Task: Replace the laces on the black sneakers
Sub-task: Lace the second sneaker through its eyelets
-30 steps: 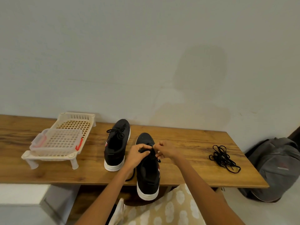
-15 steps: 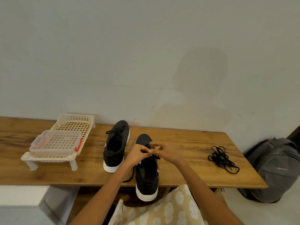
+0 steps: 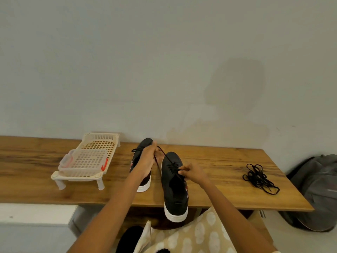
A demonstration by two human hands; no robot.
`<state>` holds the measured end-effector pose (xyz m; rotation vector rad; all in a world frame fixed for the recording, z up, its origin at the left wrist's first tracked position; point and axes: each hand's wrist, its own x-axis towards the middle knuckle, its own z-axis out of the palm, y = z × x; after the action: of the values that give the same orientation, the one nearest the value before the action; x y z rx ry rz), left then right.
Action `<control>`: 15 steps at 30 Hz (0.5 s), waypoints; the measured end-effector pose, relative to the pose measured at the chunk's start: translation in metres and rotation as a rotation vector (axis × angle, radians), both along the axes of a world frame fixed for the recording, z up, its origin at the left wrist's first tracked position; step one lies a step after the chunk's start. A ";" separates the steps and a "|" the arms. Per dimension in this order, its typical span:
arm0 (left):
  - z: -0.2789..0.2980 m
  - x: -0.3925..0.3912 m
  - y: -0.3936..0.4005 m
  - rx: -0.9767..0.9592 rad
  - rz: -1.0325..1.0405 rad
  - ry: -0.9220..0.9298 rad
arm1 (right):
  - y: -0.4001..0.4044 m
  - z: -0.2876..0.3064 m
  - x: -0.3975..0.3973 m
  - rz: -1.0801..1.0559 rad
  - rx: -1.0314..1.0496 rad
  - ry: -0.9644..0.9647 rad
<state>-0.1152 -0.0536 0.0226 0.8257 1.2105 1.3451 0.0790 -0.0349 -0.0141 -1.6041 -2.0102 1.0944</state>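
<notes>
Left hand point(image 3: 147, 159) pinching lace end point(image 3: 160, 152), drawn taut up-left from near sneaker point(image 3: 174, 181) whose heel-to-toe axis runs away; right hand point(image 3: 193, 173) pinching crossed lacing at eyelets, nearer; spare laces point(image 3: 259, 177) well right.

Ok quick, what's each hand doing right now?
Left hand: raised, pinching the black lace pulled out of the near sneaker.
Right hand: pinching that lace at the sneaker's eyelets.
</notes>
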 end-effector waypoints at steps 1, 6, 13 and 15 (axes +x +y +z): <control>0.004 -0.002 -0.002 0.045 0.058 -0.224 | 0.000 -0.001 0.000 -0.010 0.002 0.012; 0.012 -0.008 -0.002 0.151 0.351 -0.643 | -0.003 -0.003 0.000 -0.046 -0.028 0.050; -0.022 0.003 0.001 0.292 -0.404 1.054 | 0.003 -0.007 -0.001 -0.043 -0.027 0.057; -0.028 0.009 0.002 0.325 -0.588 1.261 | 0.004 -0.008 -0.001 -0.032 -0.001 0.037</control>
<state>-0.1057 -0.0514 -0.0054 2.2416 1.4460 0.4325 0.0779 -0.0313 -0.0219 -1.5990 -1.9544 1.1060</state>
